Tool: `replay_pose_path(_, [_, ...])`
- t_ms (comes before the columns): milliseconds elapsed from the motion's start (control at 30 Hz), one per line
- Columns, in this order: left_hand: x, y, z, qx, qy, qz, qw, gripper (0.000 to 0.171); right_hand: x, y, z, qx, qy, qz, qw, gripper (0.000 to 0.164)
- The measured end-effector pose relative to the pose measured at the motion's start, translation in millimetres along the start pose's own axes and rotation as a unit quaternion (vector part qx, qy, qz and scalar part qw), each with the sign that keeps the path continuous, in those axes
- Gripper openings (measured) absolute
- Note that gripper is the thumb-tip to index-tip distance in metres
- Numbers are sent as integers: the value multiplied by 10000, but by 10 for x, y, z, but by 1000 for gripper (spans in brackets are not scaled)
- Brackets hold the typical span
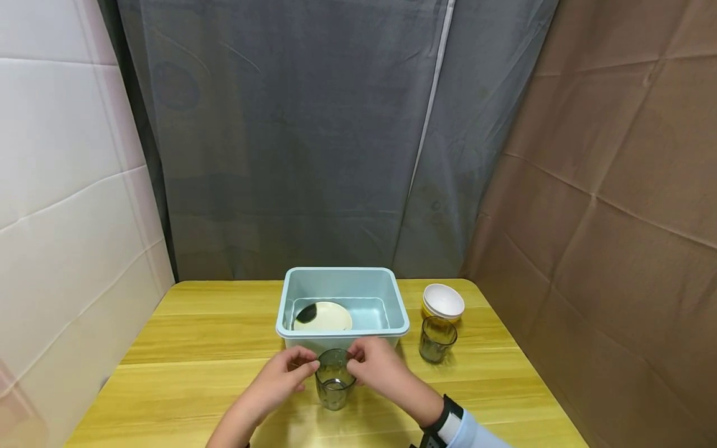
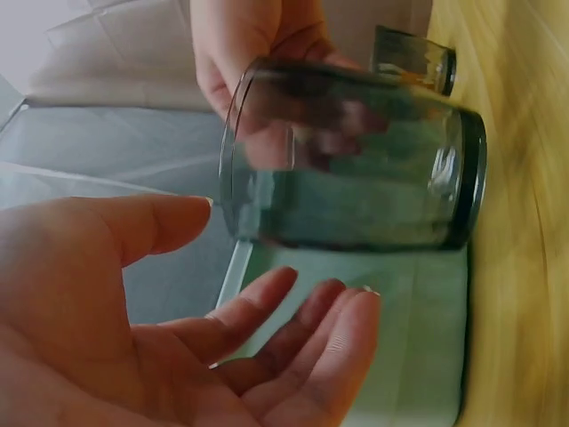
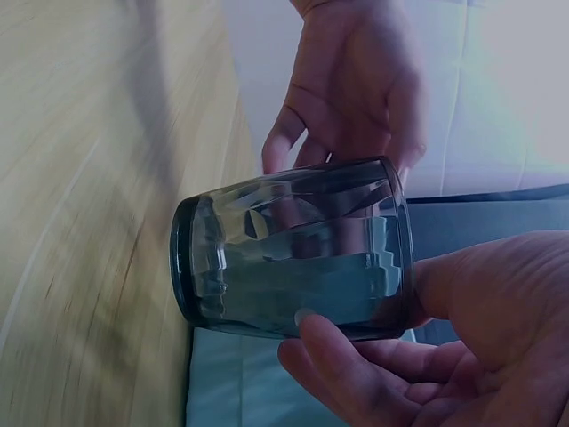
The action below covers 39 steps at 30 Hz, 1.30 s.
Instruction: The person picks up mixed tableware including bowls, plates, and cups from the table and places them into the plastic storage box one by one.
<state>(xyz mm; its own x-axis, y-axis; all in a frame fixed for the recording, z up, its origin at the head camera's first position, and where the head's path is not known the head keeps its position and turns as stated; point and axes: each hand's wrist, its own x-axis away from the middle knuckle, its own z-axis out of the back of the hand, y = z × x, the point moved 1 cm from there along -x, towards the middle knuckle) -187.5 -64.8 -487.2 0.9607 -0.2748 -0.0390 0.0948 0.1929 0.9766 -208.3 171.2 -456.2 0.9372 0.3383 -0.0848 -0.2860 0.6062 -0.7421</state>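
A grey-tinted drinking glass is upright in front of the light blue plastic bin. My right hand pinches it near the rim, the thumb at the rim and fingers along its side in the right wrist view. On the other side, my left hand is beside the glass with thumb and fingers apart. In the left wrist view a gap shows between the left fingers and the glass wall. Whether the glass base touches the table cannot be told.
Inside the bin lies a cream plate with a dark patch. To the right stand a second tinted glass and, behind it, stacked bowls, the top one white. The wooden table is bordered by hanging cloth at the back and sides.
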Motion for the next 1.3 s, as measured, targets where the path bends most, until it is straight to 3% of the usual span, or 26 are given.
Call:
replay_pose_path(367, [-8,23,-102,-704,501,-154,9961,17,-39,-7,-98,142,38,85,9999,12])
replay_pose_path(667, [-16,65,-137,-1269,993,-329,9864,18,-33,-21,-146,409,267,269,9984,10])
replay_pose_path(1067, [-43,69,-118,-1962,1251,-486,9713,16,-14,-2,-191,503,314,350,9976,5])
replay_pose_path(1300, [-59,52,-91,-2252,1090,-497,9669,15,30,11,-145,426,96,202,9988,15])
